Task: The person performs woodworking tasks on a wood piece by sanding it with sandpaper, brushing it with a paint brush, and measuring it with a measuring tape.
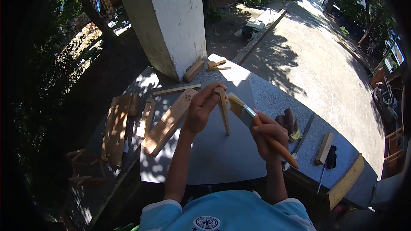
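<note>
My left hand (203,108) is closed round the upper end of a narrow wooden piece (224,113), which slants down toward the grey sheet (205,158). My right hand (270,137) grips the orange handle of a paintbrush (278,147). The brush's pale bristles point left, close beside the wooden piece; whether they touch it I cannot tell. Left of my left hand, a long wooden block (169,122) lies at a slant, partly on the grey sheet.
Wooden boards (116,128) lie at the left, and small wood pieces (218,64) near the pillar (180,21). At the right are a dark rounded object (290,121), a wooden block (324,148), a screwdriver (321,179) and a curved wooden strip (346,182).
</note>
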A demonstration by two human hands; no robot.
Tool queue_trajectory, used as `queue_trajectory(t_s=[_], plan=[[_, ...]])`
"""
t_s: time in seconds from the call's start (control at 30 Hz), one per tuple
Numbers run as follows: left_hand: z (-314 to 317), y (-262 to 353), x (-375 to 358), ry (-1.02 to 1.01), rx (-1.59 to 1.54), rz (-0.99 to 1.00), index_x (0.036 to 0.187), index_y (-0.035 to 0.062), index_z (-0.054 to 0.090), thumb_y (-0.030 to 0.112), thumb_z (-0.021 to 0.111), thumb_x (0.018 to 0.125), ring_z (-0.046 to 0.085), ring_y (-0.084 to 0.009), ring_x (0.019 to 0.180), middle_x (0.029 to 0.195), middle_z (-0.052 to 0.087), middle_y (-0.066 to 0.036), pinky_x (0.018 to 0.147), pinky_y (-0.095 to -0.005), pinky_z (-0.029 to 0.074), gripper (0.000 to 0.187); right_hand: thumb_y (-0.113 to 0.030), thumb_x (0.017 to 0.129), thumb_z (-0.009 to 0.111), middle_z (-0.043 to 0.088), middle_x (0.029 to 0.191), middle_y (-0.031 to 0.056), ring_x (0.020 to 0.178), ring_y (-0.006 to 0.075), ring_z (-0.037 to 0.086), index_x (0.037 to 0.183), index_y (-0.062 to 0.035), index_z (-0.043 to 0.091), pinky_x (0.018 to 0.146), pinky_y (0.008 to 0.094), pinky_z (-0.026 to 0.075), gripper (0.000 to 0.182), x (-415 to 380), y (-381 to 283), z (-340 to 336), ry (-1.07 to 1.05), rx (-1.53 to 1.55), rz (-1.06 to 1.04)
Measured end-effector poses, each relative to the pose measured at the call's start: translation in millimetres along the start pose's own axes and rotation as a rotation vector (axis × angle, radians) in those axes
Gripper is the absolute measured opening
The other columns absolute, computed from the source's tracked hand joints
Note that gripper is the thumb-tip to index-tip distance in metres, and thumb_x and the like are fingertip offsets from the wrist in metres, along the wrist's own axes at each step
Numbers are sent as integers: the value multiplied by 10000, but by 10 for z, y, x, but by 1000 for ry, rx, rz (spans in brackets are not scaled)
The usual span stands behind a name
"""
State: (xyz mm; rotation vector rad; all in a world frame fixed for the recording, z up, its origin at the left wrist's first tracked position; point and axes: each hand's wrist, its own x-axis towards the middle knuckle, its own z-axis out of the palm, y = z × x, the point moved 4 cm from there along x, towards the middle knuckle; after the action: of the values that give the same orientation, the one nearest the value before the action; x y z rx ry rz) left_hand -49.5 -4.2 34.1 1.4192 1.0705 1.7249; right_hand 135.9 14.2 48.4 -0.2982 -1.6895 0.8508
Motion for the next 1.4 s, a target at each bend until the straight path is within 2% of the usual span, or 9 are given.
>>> queue_trajectory(t_s=[0.1,0.23,0.33,0.5,0.57,0.77,0.93,1.03,1.4], plan=[[117,69,13,-15,75,28,1067,21,516,137,430,892,525,-113,847,908,549,-53,763,-256,426,228,-6,699,656,602,1036,139,912,280,610,789,-61,604,744,353,516,117,227,-82,26,-110,-44,-286],[-53,15,27,-30,124,5,1065,25,525,111,437,884,516,-121,894,951,542,-55,770,-250,416,219,-25,700,652,600,1050,119,970,274,586,840,-75,613,775,337,507,154,-251,370,70,-610,-100,301],[40,173,15,-127,232,23,1067,18,537,104,467,870,544,-125,873,916,535,-56,768,-260,451,226,-33,710,652,601,1047,118,923,265,607,841,-79,617,754,323,516,143,-560,613,114,-868,-344,340],[90,243,77,-133,348,75,1047,26,569,55,534,817,556,-124,844,884,536,-48,715,-244,475,234,-2,720,645,589,1038,181,899,262,617,821,-60,600,701,285,526,125,49,-84,-130,-77,-34,-128],[138,244,96,-141,371,113,1042,31,580,36,563,792,561,-125,840,882,542,-45,696,-246,484,250,13,709,650,577,1064,188,893,265,619,815,-63,589,674,280,525,144,74,-36,-127,91,89,-107],[-51,224,44,134,441,44,969,20,610,28,619,754,601,-124,734,809,580,-44,647,-240,494,215,6,738,616,594,1048,167,853,237,632,813,-40,581,677,277,513,95,-651,450,90,-363,-208,221],[76,360,7,49,561,216,902,15,621,39,662,720,629,-138,674,747,627,-68,584,-240,500,188,-3,767,609,576,1064,198,900,200,602,831,-29,572,713,279,495,78,-144,153,-192,124,66,154],[175,362,9,19,560,248,871,23,623,49,680,703,636,-145,653,724,637,-71,551,-238,502,179,16,768,593,570,1079,193,909,200,600,823,-39,559,705,268,490,85,165,-23,-164,211,335,36],[65,348,-20,82,500,81,897,19,590,34,670,716,624,-124,682,742,615,-54,609,-244,499,198,-7,764,589,596,1062,142,819,179,621,781,-52,565,689,255,479,54,-496,526,90,-140,96,347]])
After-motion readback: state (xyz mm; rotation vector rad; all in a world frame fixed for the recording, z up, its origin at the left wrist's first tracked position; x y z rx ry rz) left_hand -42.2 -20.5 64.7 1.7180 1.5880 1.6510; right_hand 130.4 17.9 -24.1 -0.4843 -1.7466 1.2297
